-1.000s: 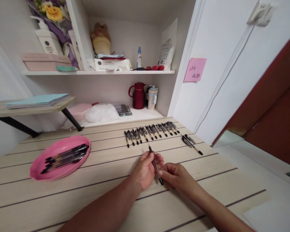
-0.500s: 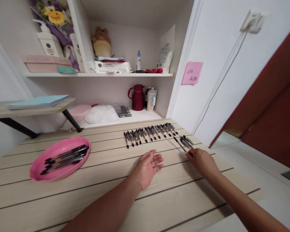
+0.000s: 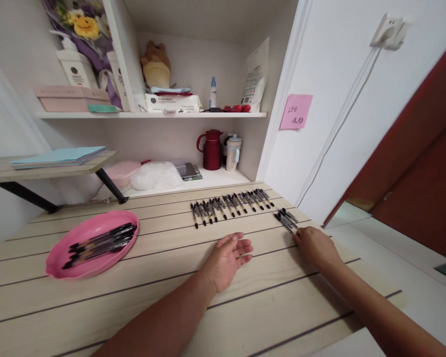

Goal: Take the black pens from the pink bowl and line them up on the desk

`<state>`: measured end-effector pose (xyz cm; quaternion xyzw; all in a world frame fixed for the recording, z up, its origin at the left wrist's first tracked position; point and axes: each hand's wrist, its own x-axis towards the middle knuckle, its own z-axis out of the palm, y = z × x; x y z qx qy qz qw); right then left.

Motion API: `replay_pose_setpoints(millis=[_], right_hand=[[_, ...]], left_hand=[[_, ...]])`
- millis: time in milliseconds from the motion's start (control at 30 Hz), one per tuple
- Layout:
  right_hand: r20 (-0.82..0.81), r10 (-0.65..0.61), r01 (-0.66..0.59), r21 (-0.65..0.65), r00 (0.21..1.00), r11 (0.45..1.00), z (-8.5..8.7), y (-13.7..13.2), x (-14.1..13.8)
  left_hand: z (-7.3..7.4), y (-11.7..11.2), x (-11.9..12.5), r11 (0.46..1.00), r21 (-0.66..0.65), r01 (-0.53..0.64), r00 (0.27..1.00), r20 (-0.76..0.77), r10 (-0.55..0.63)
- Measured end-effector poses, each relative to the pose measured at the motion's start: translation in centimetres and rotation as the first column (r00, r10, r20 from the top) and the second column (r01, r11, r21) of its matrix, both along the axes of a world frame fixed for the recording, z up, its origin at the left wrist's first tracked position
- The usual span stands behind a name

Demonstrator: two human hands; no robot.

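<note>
On the striped tabletop (image 3: pixel 163 307), one pen (image 3: pixel 284 224) lies beside a pen cluster (image 3: pixel 291 214), its near end pinched in my right hand (image 3: pixel 315 246); my left hand (image 3: pixel 226 260) (palm up, fingers loosely spread) is nearer me than the pen row (image 3: pixel 232 206), right of the pink tray (image 3: pixel 83 228).

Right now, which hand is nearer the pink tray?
Left. The left hand is right of the pink tray; the right hand is farther right, at the rightmost pens.

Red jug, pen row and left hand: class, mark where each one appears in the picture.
Red jug (image 3: pixel 212 154): head view, middle of its body.
Pen row (image 3: pixel 232 205): head view, on a pen near the row's middle.
Left hand (image 3: pixel 226 258): head view, on the palm.
</note>
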<state>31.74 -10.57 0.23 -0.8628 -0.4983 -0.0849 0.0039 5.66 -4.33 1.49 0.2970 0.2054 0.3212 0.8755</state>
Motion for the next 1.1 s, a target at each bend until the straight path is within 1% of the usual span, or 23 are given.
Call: replay_pose_setpoints(millis=[400, 567, 667, 767, 867, 933, 1033, 1100], right_hand=[[-0.029, -0.013, 0.014, 0.049, 1.000, 0.999, -0.1, 0.1, 0.0], [0.011, -0.027, 0.026, 0.065, 1.000, 0.998, 0.2, -0.7, -0.4], [0.009, -0.005, 0.004, 0.089, 1.000, 0.996, 0.4, -1.5, -1.3], [-0.021, 0.069, -0.066, 0.106, 0.997, 0.992, 0.7, -2.2, -3.5], [-0.076, 0.168, -0.160, 0.101, 0.983, 0.982, 1.0, -2.2, -7.1], [-0.121, 0.238, -0.228, 0.088, 0.964, 0.970, 1.3, -1.6, -9.7], [-0.170, 0.311, -0.304, 0.067, 0.935, 0.950, 1.8, -0.2, -13.2], [-0.181, 0.347, -0.339, 0.072, 0.920, 0.938, 2.1, 1.0, -15.0]], left_hand=[[-0.1, 0.0, 0.0, 1.000, 0.010, 0.013, 1.000, 0.000, -0.013], [-0.1, 0.1, 0.0, 1.000, 0.017, 0.019, 1.000, -0.001, -0.019], [-0.1, 0.1, 0.0, 0.999, 0.031, 0.019, 1.000, -0.001, -0.019], [-0.3, 0.1, -0.1, 0.998, 0.053, 0.028, 1.000, -0.001, -0.028], [-0.4, 0.1, -0.1, 0.996, 0.085, 0.034, 0.999, -0.007, -0.033], [-0.4, 0.1, 0.0, 0.994, 0.105, 0.024, 0.999, -0.024, -0.021], [0.4, 0.6, -0.1, 0.991, 0.132, 0.010, 0.993, -0.115, 0.006], [1.5, 1.4, -0.8, 0.984, 0.177, -0.004, 0.976, -0.215, 0.042]])
